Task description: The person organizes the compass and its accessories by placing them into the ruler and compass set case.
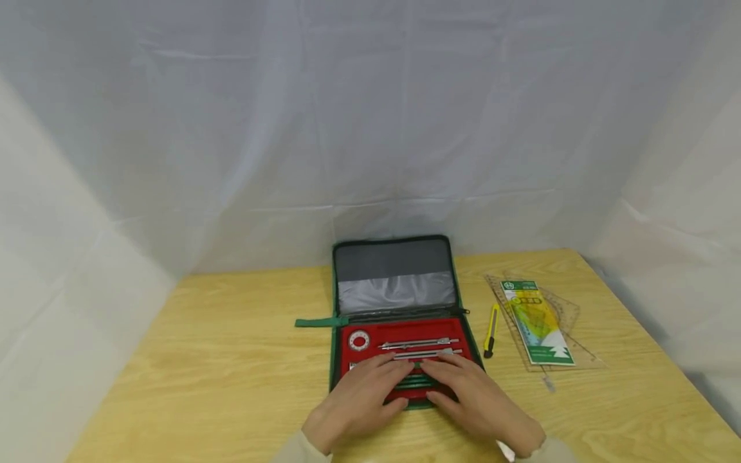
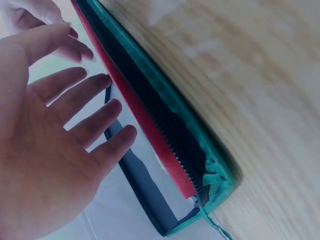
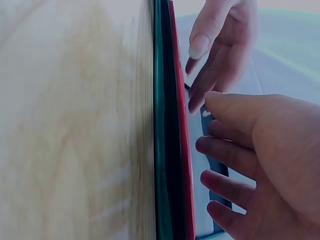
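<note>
A green zip-up drawing instrument case (image 1: 334, 360) lies unfolded on the table, its grey-lined lid (image 1: 393, 260) raised at the back. Its red tray (image 1: 399, 329) holds a white ring-shaped piece (image 1: 359, 341), silver compasses (image 1: 422, 344) and green-edged tools partly covered by my hands. My left hand (image 1: 365, 395) is over the tray's front left, fingers spread and relaxed in the left wrist view. Opposite it, my right hand (image 1: 471, 395) is over the front right, fingers loosely bent. Neither hand grips anything; whether fingertips touch the tools I cannot tell.
Right of the case lies a yellow utility knife (image 1: 491, 331). Beyond it a colourful packet (image 1: 537, 325) rests on clear set squares (image 1: 579, 357), with a small clear piece (image 1: 548, 383) nearby. A green strap (image 1: 315, 323) sticks out leftward. White sheeting (image 1: 370, 128) surrounds the wooden table (image 1: 243, 360).
</note>
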Demonstrator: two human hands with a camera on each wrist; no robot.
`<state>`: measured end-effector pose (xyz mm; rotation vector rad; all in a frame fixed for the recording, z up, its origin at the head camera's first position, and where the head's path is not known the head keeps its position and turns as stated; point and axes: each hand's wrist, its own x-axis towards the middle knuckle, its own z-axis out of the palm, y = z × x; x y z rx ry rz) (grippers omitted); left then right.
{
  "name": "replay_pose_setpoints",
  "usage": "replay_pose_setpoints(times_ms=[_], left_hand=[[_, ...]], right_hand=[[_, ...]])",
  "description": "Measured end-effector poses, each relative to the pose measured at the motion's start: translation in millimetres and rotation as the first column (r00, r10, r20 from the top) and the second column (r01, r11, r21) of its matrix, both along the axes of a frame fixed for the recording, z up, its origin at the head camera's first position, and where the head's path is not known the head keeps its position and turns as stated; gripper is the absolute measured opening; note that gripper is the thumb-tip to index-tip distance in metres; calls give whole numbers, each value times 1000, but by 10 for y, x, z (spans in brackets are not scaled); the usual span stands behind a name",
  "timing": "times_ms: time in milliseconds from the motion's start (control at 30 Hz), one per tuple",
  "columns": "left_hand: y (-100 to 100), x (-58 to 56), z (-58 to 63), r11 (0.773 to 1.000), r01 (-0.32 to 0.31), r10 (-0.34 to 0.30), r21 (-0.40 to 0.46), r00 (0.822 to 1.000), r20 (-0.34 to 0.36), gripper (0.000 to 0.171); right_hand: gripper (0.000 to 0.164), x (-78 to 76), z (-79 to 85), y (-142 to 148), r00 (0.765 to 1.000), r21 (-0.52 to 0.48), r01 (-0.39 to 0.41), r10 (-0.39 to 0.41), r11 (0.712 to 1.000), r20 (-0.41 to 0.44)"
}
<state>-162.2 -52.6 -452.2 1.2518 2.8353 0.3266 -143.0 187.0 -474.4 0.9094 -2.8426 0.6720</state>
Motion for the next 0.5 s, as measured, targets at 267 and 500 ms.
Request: replay_pose_setpoints(times_ms=[267, 500], left_hand=[[17, -42, 11, 1000, 5, -6, -25, 1000, -14, 50], [32, -82, 13, 999, -25, 27, -48, 999, 37, 51]], right_hand=[[41, -66, 0, 140, 995, -23, 83, -84, 996, -50], [35, -149, -36, 274, 978, -16, 199, -199, 980, -67]])
